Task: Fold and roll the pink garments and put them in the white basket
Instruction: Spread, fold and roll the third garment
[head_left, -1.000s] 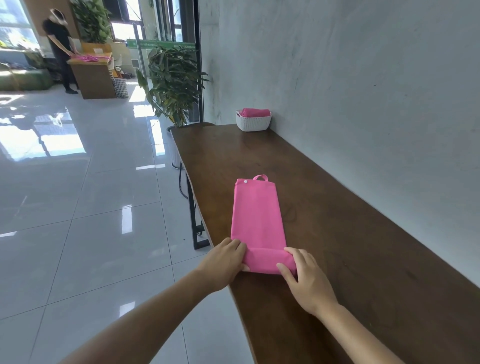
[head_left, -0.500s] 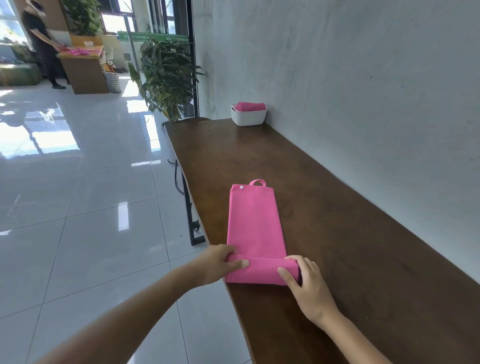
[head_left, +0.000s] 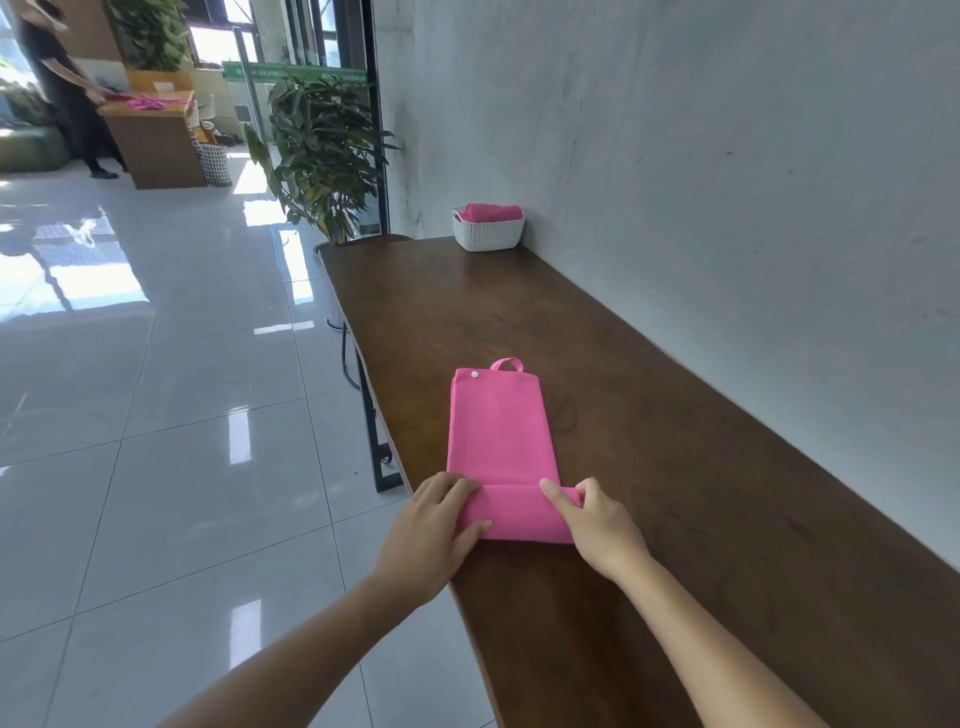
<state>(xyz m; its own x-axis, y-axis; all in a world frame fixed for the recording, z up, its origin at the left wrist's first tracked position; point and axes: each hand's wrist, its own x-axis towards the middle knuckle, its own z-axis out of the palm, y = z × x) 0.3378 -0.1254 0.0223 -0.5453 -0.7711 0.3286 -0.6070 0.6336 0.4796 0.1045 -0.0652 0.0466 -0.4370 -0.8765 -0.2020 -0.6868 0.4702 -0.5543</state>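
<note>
Folded pink fabric garment (head_left: 497, 426) lies mid-frame on brown wooden table (head_left: 701, 493); my L hand (head_left: 434, 525) & R hand (head_left: 597, 522) grip its rolled near end, prob. to hold it tight. White plastic basket (head_left: 488, 235) sits upper centre.

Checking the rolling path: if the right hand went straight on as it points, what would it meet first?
Likely the flat, unrolled part of the pink fabric garment, just beyond the right hand.
</note>
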